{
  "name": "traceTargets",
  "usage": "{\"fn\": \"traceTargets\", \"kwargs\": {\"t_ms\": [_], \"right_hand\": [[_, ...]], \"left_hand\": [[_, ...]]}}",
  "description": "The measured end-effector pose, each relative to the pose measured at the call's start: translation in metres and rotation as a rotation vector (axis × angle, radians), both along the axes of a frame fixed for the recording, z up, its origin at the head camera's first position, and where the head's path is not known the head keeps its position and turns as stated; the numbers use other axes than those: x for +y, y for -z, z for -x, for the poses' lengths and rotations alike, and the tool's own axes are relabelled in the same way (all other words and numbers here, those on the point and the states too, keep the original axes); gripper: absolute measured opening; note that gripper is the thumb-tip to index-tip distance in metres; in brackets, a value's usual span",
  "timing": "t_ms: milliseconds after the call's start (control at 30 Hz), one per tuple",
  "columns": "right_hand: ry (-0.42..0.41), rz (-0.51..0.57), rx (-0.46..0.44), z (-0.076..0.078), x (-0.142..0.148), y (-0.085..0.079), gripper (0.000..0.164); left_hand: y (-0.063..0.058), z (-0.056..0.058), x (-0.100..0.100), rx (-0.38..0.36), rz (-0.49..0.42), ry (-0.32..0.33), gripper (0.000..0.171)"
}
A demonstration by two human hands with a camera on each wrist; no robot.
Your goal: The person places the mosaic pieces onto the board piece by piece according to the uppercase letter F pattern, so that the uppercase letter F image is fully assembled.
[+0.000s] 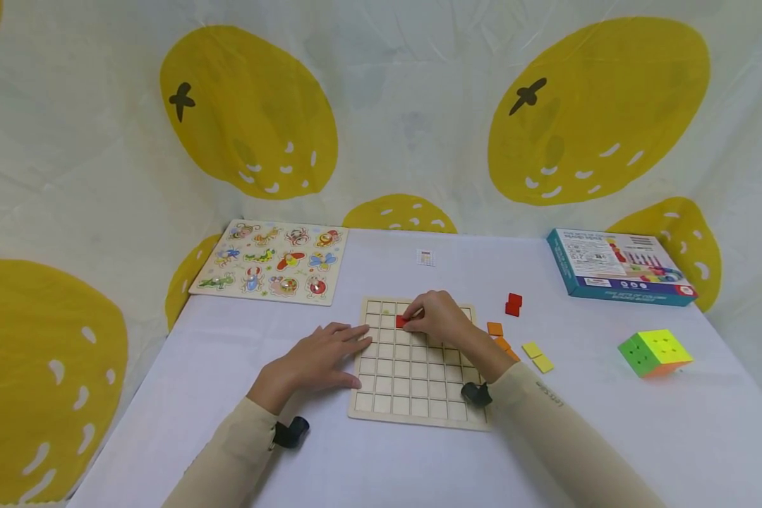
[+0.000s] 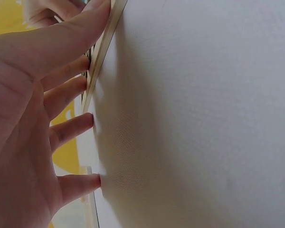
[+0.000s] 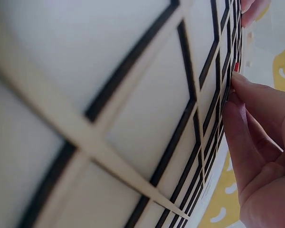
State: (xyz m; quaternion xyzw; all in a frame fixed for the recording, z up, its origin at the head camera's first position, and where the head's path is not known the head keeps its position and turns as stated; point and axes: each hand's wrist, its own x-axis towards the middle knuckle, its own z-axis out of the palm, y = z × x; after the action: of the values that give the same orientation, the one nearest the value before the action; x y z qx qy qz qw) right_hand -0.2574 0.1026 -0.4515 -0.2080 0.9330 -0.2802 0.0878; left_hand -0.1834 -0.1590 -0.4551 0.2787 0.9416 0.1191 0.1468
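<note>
A wooden grid board [image 1: 394, 422] lies flat on the white table. My right hand [image 1: 443, 319] reaches over its upper part, thumb and fingers pinching a red square tile [image 1: 401, 322] at a cell in the second row. In the right wrist view, only a sliver of the red tile [image 3: 236, 67] shows by the fingertips. My left hand [image 1: 324, 356] spreads its fingers along the board's left edge; its thumb touches that edge in the left wrist view, where the outer fingertips [image 2: 96, 181] rest on the tablecloth.
Right of the board lie red tiles [image 1: 513, 309], orange tiles [image 1: 495, 329] and yellow tiles [image 1: 542, 363]. A puzzle cube [image 1: 657, 353] and a game box [image 1: 622, 267] stand farther right. An insect picture puzzle [image 1: 269, 261] is at back left. Behind the board lies a small printed card [image 1: 426, 257].
</note>
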Motion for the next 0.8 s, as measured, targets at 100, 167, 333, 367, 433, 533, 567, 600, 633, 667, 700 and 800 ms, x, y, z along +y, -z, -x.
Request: {"fn": "traceTargets", "kwargs": {"t_ms": [100, 167, 333, 367, 433, 533, 567, 600, 633, 667, 700, 800], "right_hand": [[0.005, -0.006, -0.005, -0.001, 0.0, 0.0, 0.019], [0.009, -0.005, -0.014, -0.002, 0.0, 0.0, 0.019], [0.0, 0.04, -0.062, -0.002, 0.004, -0.002, 0.024], [-0.001, 0.054, -0.072, -0.002, 0.006, -0.003, 0.025], [-0.002, 0.077, -0.087, -0.001, 0.01, -0.006, 0.029], [0.014, 0.09, -0.078, 0.001, 0.018, -0.014, 0.033], [0.02, 0.088, -0.065, 0.002, 0.021, -0.016, 0.033], [0.026, 0.088, -0.054, 0.003, 0.025, -0.019, 0.033], [0.033, 0.09, -0.043, 0.004, 0.029, -0.021, 0.034], [0.038, 0.092, -0.03, 0.005, 0.033, -0.024, 0.034], [0.049, 0.098, -0.027, 0.005, 0.038, -0.026, 0.035], [0.081, 0.106, -0.019, 0.006, 0.052, -0.033, 0.038]], "left_hand": [[-0.001, 0.0, 0.0, -0.011, -0.007, -0.003, 0.079], [0.0, 0.0, 0.0, -0.012, -0.009, -0.004, 0.079], [-0.001, 0.0, 0.001, -0.017, -0.007, -0.008, 0.079], [-0.001, 0.0, 0.001, -0.019, -0.005, -0.01, 0.079], [-0.001, 0.0, 0.002, -0.024, -0.006, -0.01, 0.079], [-0.002, -0.001, 0.002, -0.024, -0.013, -0.011, 0.079], [-0.003, -0.001, 0.002, -0.023, -0.014, -0.011, 0.079], [-0.003, -0.001, 0.001, -0.021, -0.017, -0.01, 0.08], [-0.004, -0.001, 0.001, -0.018, -0.018, -0.01, 0.08], [-0.004, -0.001, 0.001, -0.015, -0.019, -0.008, 0.08], [-0.004, 0.0, 0.0, -0.012, -0.019, -0.007, 0.08], [-0.003, 0.0, 0.0, -0.007, -0.018, -0.004, 0.08]]}}
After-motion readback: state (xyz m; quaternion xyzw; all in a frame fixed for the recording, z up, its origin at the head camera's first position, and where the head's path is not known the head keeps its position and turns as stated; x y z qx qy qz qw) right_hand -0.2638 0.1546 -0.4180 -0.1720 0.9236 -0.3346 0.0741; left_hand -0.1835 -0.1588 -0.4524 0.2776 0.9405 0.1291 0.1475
